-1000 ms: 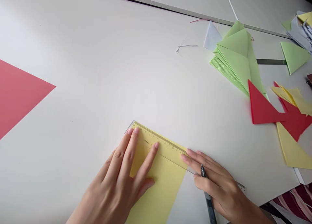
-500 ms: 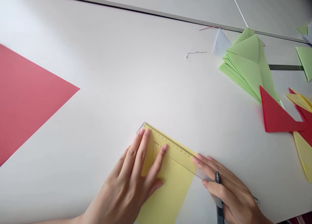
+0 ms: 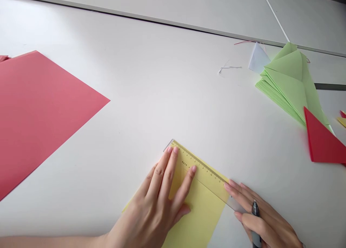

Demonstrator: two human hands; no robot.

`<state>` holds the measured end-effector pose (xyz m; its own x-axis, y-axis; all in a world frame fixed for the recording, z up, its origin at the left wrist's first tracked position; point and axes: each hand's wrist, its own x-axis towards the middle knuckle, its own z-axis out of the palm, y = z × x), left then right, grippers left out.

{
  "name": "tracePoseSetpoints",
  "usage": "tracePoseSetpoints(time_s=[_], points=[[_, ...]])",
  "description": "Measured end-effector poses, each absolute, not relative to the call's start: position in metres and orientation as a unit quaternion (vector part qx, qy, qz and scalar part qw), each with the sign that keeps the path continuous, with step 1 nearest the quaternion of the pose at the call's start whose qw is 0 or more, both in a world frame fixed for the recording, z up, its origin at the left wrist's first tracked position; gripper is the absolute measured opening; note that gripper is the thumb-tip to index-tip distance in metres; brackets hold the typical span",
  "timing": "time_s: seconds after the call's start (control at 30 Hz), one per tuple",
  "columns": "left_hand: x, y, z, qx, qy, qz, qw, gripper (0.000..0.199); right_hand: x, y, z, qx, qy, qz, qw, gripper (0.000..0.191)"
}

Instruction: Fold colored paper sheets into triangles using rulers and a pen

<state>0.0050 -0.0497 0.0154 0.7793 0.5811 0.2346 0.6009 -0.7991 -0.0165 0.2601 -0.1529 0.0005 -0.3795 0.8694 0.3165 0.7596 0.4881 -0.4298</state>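
A sheet of yellow paper (image 3: 201,213) lies at the near edge of the view, partly covered by my left hand (image 3: 155,206). A clear plastic ruler (image 3: 208,179) rests along the paper's upper edge, its scale facing away from me. The left fingers are spread and press flat on the ruler and paper. My right hand (image 3: 270,221) touches the ruler's right part with its fingertips. It also holds a dark pen (image 3: 255,212), tip pointing up and away, between its fingers. The pen's lower part is cut off by the frame.
A large red sheet (image 3: 45,115) lies on the left. At the right is a stack of folded green paper (image 3: 286,79), with a red folded triangle (image 3: 324,143) overlapping it. A white paper triangle (image 3: 258,57) and a bit of white thread (image 3: 229,67) lie nearby.
The whole scene has shifted right and slightly down in view, showing more of the red sheet. Both hands, the ruler and the pen keep nearly the same hold on the yellow paper.
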Motion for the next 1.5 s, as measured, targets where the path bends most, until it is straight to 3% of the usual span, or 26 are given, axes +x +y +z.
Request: tracePoseSetpoints(time_s=[0.43, 0.67, 1.5], points=[[0.007, -0.045, 0.011, -0.942, -0.305, -0.14, 0.03, 0.05, 0.26, -0.148, 0.008, -0.51, -0.815, 0.149, 0.23, 0.027], [0.006, -0.039, 0.008, -0.95, -0.27, -0.143, 0.066, 0.051, 0.259, -0.147, 0.009, -0.544, -0.79, 0.13, 0.253, 0.022], [0.002, -0.037, 0.009, -0.955, -0.273, -0.116, 0.006, 0.054, 0.26, -0.147, 0.013, -0.592, -0.742, 0.126, 0.29, 0.022]])
